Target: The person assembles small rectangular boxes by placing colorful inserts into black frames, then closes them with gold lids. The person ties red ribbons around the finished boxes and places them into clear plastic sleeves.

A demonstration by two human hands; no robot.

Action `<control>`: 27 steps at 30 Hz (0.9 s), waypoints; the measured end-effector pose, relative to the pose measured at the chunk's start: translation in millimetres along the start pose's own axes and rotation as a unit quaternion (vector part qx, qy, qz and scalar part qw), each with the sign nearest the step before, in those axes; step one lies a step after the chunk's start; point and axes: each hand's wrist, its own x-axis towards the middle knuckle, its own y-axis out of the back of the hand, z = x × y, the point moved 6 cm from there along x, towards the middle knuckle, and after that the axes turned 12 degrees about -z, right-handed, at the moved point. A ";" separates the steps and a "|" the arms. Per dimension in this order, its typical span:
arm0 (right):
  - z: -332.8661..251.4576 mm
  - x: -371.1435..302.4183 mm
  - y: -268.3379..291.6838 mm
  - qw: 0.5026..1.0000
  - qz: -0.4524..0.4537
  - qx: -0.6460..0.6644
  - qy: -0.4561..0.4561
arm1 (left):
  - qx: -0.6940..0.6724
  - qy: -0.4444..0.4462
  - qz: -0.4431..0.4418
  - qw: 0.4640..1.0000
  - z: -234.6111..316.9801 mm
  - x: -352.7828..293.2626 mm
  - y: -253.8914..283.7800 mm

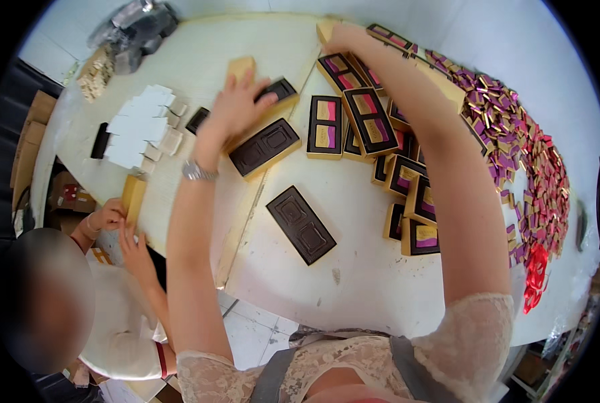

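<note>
My left hand (236, 111) reaches over the small gold boxes left of the table seam, fingers spread. Its fingertips lie by a gold box (241, 67) and its thumb by a box with a dark insert (278, 93). Just below is a gold box with an unfilled dark two-hollow tray (265, 148). My right hand (347, 39) stretches to the far edge, beside a gold piece (325, 30); its fingers are blurred and partly hidden. Under that forearm stand several gold boxes (369, 121) filled with purple and pink wrapped pieces. A dark tray box (301, 225) lies alone nearer me.
Loose purple and red wrapped pieces (495, 101) heap along the right, with a red ribbon (535, 279) at their near end. White cartons (139, 127) lie at left. A co-worker's hands (122, 225) hold a gold box (134, 198). Plastic-wrapped items (135, 33) stand far left.
</note>
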 end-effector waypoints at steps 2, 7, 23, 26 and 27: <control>15.2 1.5 3.0 0.994 0.058 0.091 -0.002 | -0.007 -0.005 0.001 1.000 25.4 -29.8 1.3; 30.5 -78.7 41.9 0.610 -0.019 0.789 0.067 | -0.027 0.034 0.008 0.999 59.1 -93.2 8.2; 209.2 -584.2 -113.6 0.929 0.099 0.324 -0.151 | -0.081 -0.347 0.023 0.934 430.7 -251.4 -65.9; 272.5 -559.0 -81.9 0.922 0.338 0.082 -0.170 | -0.077 -0.380 0.032 0.921 456.0 -221.2 -65.8; 287.7 -553.7 -77.4 0.897 0.408 -0.022 -0.167 | -0.069 -0.403 0.039 0.912 465.4 -211.2 -61.2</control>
